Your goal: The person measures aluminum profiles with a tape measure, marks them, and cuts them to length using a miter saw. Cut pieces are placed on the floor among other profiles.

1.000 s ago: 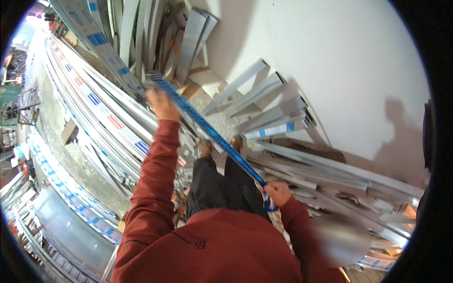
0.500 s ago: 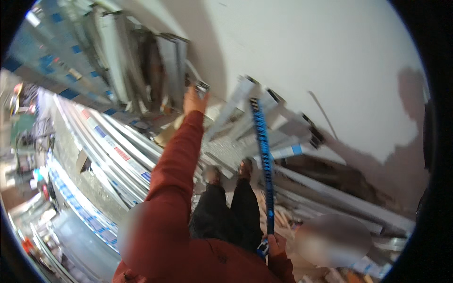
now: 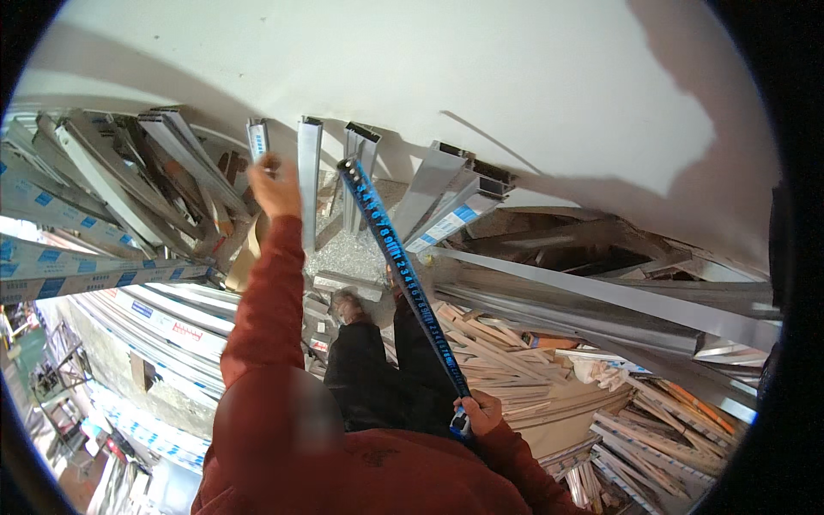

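Note:
My right hand is closed round a tape measure in front of my body. Its black blade with blue markings is drawn out and slants up and away, the free tip in the air before the standing profiles. My left arm reaches forward. Its hand is closed on a narrow aluminium profile that stands against the wall; the fingers are a little blurred and cover part of it. Beside that hand stands another slim profile, apart from it. Wider hollow profiles lean farther right.
At the left leans a crowded row of profiles, with long taped bars below it. Wood strips and a long flat bar lie to the right. Short offcuts are on the floor by my shoes. A pale wall rises ahead.
My view has turned, and the standing profiles are now spread farther apart in it. The tape blade tilts more to the left. My left hand is still out at the profiles.

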Demonstrator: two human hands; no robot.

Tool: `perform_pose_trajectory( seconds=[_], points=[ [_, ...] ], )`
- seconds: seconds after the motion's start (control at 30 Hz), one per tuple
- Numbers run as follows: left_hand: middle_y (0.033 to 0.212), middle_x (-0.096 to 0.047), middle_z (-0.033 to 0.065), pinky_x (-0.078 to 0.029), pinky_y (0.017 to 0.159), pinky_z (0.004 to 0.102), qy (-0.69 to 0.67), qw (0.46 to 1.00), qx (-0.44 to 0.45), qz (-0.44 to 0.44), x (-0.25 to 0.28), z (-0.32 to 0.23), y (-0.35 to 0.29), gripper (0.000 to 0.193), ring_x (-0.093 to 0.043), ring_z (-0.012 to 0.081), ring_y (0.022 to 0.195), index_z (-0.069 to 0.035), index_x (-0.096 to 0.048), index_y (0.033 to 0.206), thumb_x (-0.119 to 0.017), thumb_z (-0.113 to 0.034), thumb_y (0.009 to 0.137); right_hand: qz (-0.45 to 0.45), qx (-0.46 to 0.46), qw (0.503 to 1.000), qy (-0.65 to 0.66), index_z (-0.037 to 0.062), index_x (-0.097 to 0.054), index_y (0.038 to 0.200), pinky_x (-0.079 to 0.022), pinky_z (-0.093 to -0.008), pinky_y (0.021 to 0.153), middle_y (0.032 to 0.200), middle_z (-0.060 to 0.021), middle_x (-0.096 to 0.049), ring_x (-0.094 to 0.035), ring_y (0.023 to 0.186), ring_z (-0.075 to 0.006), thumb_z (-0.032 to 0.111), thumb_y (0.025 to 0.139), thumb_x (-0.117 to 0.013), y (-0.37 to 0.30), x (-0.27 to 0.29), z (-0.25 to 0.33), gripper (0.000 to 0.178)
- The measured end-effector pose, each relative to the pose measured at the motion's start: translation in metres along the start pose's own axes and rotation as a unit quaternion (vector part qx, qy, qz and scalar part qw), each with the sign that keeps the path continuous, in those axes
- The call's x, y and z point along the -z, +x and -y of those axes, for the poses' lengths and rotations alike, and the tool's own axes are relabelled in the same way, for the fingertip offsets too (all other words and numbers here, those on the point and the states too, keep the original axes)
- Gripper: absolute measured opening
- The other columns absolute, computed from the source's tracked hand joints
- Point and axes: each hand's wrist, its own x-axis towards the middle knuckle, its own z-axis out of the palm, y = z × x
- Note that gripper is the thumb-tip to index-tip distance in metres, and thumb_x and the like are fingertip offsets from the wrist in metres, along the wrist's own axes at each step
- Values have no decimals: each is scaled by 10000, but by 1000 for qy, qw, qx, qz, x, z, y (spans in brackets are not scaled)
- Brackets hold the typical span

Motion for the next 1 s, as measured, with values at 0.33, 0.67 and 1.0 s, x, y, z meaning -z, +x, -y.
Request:
perform_pose_trajectory(
  seconds=[0.33,0.67,1.0],
  points=[
    [1524,-390,246,-350,1163,481,49,952,130,273,-108,-167,-165,995,-418,411,1393,-34,-289,1530,-862,-212,736,-101,-2,995,0,-16,-690,912,-497,-302,606,772,-104,-687,-627,658,-161,550,982,-611,-14,8,2,576],
    [1274,-592,233,-435,1070,450,13,942,197,271,-95,-152,-163,868,-551,404,1236,3,-423,1404,-871,-206,690,-129,33,991,6,-24,-715,932,-475,-302,600,784,-88,-688,-592,652,-133,508,1009,-578,-34,21,4,555],
    [1284,-590,167,-452,1045,378,-65,959,216,171,188,-1,-208,734,-577,274,1192,29,-479,1361,-841,-192,762,23,68,986,-151,-27,-724,825,-474,-329,606,744,-83,-674,-601,659,-148,528,987,-605,-9,1,43,590]
  ],
)
